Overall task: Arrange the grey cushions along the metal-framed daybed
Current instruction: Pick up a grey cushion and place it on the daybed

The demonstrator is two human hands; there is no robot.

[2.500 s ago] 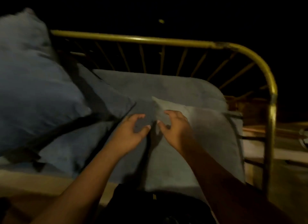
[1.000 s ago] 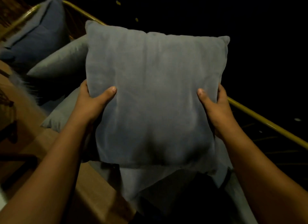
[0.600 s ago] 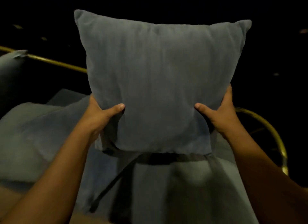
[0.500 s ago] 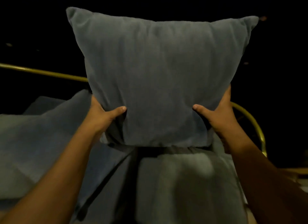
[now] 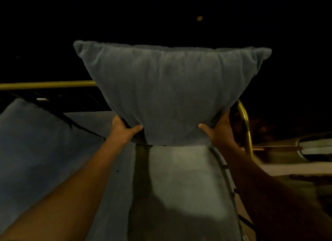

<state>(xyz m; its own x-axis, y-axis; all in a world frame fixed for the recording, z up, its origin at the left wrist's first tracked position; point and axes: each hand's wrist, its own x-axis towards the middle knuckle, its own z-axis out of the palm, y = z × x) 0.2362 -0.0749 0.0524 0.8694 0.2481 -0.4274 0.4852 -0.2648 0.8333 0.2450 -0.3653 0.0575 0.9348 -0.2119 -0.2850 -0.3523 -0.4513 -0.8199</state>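
Left hand (image 5: pixel 124 131) and right hand (image 5: pixel 218 133) gripping grey cushion's (image 5: pixel 170 90) lower corners, above daybed rail (image 5: pixel 46 84)

Held cushion (image 5: pixel 172 90) between left hand (image 5: pixel 124 131) and right hand (image 5: pixel 219 133), above flat cushion (image 5: pixel 181 183); another cushion (image 5: pixel 36 147) left; frame rail (image 5: pixel 46 85) behind.

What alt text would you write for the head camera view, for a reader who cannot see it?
Two bare hands, left hand and right hand, hold a grey cushion upright by its lower corners above a daybed. More grey cushions lie below, and a brass-coloured metal rail runs behind, in a dark room.
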